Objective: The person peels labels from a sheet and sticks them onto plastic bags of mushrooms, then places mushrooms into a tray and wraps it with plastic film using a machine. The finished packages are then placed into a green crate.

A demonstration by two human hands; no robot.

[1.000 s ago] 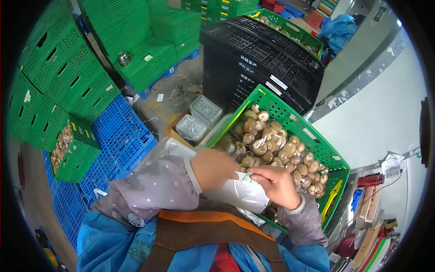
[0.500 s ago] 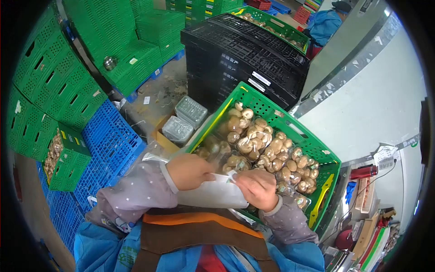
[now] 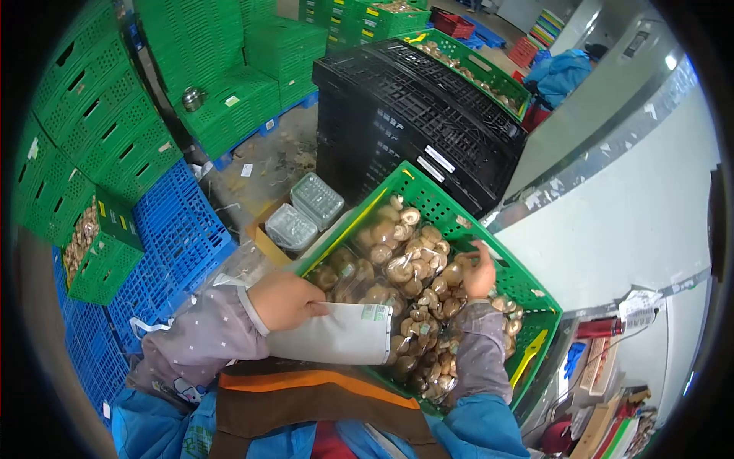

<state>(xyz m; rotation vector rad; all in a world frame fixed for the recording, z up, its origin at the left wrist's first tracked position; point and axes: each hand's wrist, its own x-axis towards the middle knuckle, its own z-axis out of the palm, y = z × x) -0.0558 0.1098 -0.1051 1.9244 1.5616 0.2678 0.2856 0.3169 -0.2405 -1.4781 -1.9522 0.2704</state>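
My left hand (image 3: 287, 301) pinches the left end of a white label sheet (image 3: 336, 333), which has small green printed labels at its right end. Past the sheet, a green crate (image 3: 525, 279) holds several clear packs of brown mushrooms (image 3: 422, 264). Over the right part of that crate is my right hand (image 3: 479, 271), its fingers bent, with thumb and forefinger close together above the packs. Whether a small label is between its fingertips is too small to tell.
Stacked black crates (image 3: 413, 115) stand behind the green crate. A box of clear plastic trays (image 3: 316, 200) is to its left. Further left are blue pallets (image 3: 180, 229) and green crate stacks (image 3: 107, 115). A person in blue (image 3: 562, 76) is at the back right.
My right hand has left the label sheet and moved up and right over the mushroom packs. My left hand, still holding the sheet, has shifted slightly left; green labels now show on it.
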